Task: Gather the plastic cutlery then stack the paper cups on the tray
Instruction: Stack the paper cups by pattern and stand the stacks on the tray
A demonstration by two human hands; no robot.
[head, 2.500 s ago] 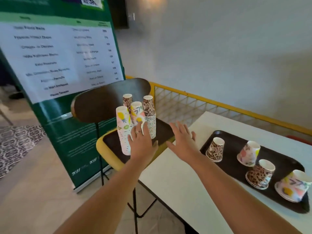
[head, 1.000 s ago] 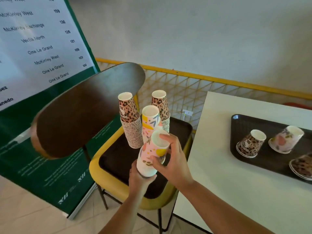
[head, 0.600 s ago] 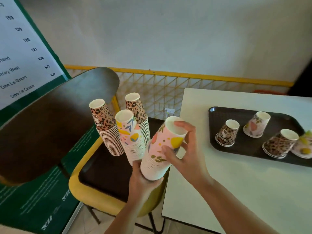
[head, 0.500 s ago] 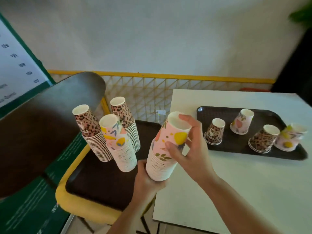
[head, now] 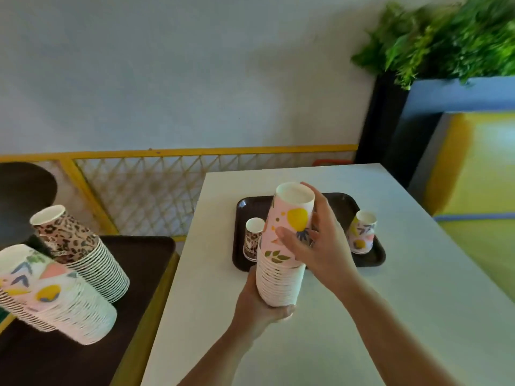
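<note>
over the white table (head: pixel 390 316), your left hand (head: pixel 262 305) cups the stack (head: pixel 281 263), right hand (head: pixel 315 246) clamps its top by the tray (head: pixel 338 201).

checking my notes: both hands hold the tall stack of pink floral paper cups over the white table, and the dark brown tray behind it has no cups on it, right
Not quite. The head view shows both hands, left hand under the base and right hand around the top, holding the tall stack of pink floral paper cups over the white table, but the dark brown tray does hold cups: a leopard-print paper cup and a floral paper cup.
</note>
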